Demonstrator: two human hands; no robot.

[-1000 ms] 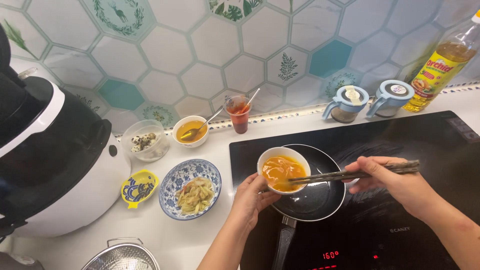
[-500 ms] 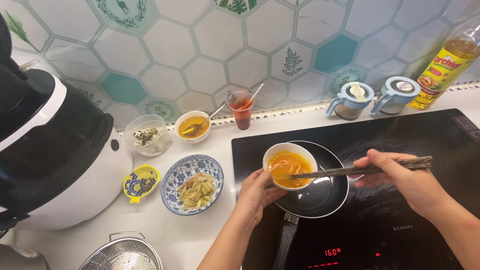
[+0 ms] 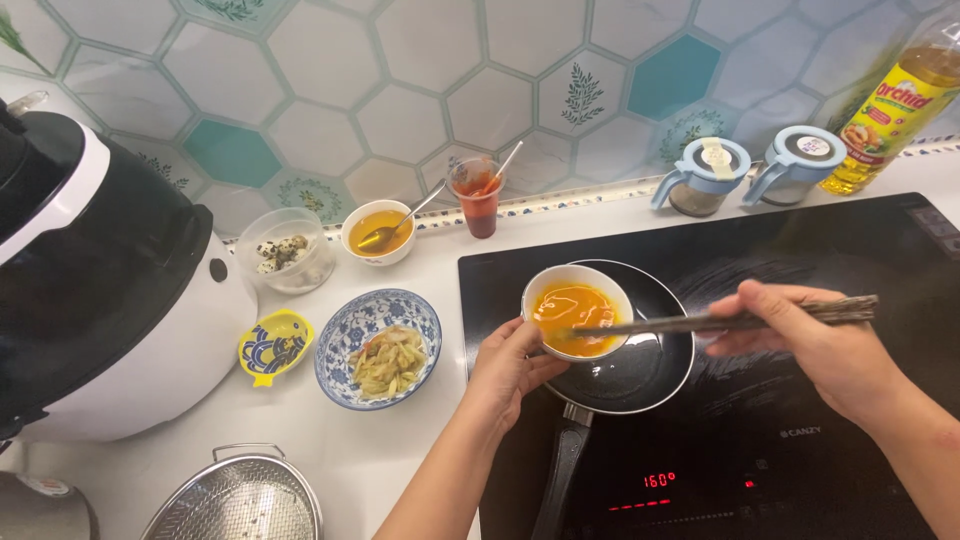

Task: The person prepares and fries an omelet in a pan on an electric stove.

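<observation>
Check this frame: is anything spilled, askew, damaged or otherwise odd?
Nothing stands out. The left hand holds the white bowl of orange liquid over the black pan, with no spill visible on the cooktop. The right hand holds chopsticks with their tips in the bowl.

Surface: white counter (image 3: 400, 440), black induction hob (image 3: 800, 260) set in at right.
On hob: dark frying pan (image 3: 640, 375).
On counter: blue patterned bowl (image 3: 345, 335), yellow fish dish (image 3: 273, 343), metal strainer (image 3: 235, 500), oil bottle (image 3: 895, 105), two lidded jars (image 3: 705, 175).
</observation>
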